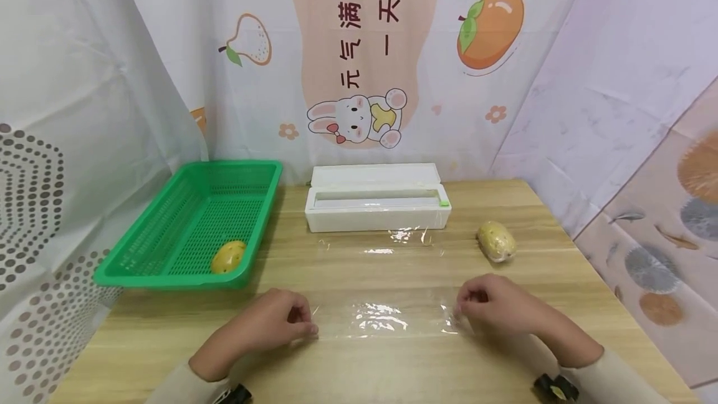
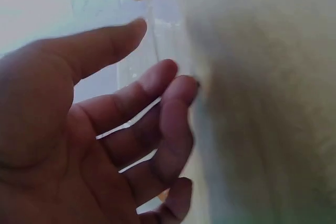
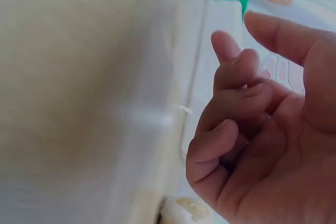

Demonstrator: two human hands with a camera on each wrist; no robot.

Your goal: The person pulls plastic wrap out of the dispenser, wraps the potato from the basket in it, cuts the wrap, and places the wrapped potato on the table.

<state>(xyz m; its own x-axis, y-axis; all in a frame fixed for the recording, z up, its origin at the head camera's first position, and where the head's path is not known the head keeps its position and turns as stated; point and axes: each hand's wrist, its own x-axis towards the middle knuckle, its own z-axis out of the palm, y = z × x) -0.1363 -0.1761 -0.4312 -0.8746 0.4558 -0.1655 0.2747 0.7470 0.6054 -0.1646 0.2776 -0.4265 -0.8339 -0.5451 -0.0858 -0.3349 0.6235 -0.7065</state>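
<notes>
A sheet of clear cling film [image 1: 378,317] lies on the table, stretching forward from a white dispenser box [image 1: 378,218] whose lid stands up. By the film's near left corner is my left hand [image 1: 272,323]; in the left wrist view its thumb and loosely bent fingers [image 2: 168,72] are apart. My right hand [image 1: 499,307] hovers at the near right corner, fingers bent and thumb apart from the index finger in the right wrist view. Whether either hand touches the film is unclear. A film-wrapped potato [image 1: 496,242] sits beyond my right hand.
At the left stands a green plastic basket [image 1: 263,229] with a bare-looking potato [image 1: 228,257] in its near right corner. A printed curtain [image 1: 241,111] hangs behind the wooden table [image 1: 381,373], with more patterned cloth at both sides.
</notes>
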